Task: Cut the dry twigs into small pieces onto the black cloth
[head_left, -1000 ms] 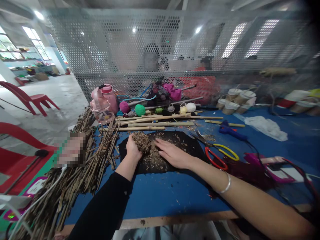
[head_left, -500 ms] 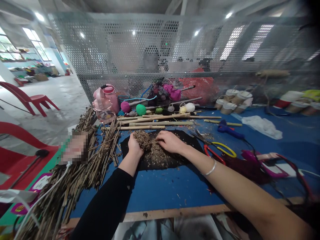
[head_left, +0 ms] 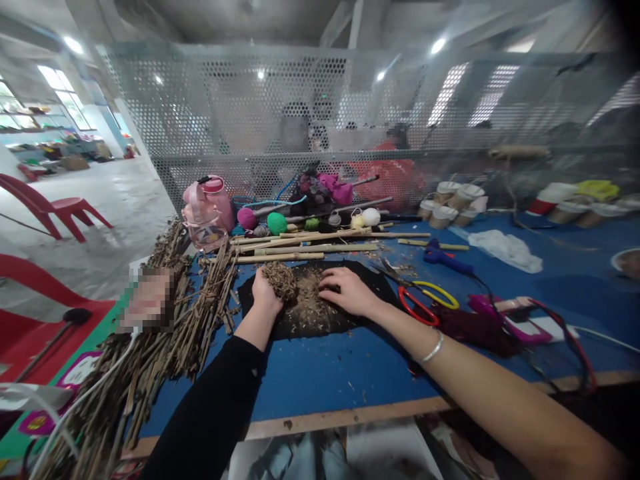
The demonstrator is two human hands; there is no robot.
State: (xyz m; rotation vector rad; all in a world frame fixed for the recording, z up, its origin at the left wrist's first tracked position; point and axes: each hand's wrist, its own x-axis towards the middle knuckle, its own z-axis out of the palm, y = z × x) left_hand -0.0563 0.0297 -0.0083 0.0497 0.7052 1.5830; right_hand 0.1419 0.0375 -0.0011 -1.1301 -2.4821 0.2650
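Observation:
My left hand (head_left: 265, 293) is wrapped round a rounded clump of brown dried plant bits (head_left: 281, 280), held low over the left half of a black cloth (head_left: 295, 329). Loose brown crumbs (head_left: 313, 303) of the same kind lie scattered on the cloth. Just right of the clump, my right hand (head_left: 347, 291) hovers over or touches these crumbs, its fingers bent and somewhat apart. I see nothing held in it. Scissors (head_left: 420, 303) with one red and one yellow handle lie beside the cloth, near my right forearm.
Bundled dry stalks (head_left: 165, 333) cover the table's left side. Behind the cloth lie bamboo sticks (head_left: 290, 257), yarn balls (head_left: 277, 223) and a pink bottle (head_left: 220, 200). To the right are a blue glue gun (head_left: 447, 257), white plastic (head_left: 505, 250) and paper cups (head_left: 443, 215).
My right hand has drawn back a little to the right, away from the clump, with its fingers spread more. My left hand still holds the clump. The view has shifted slightly.

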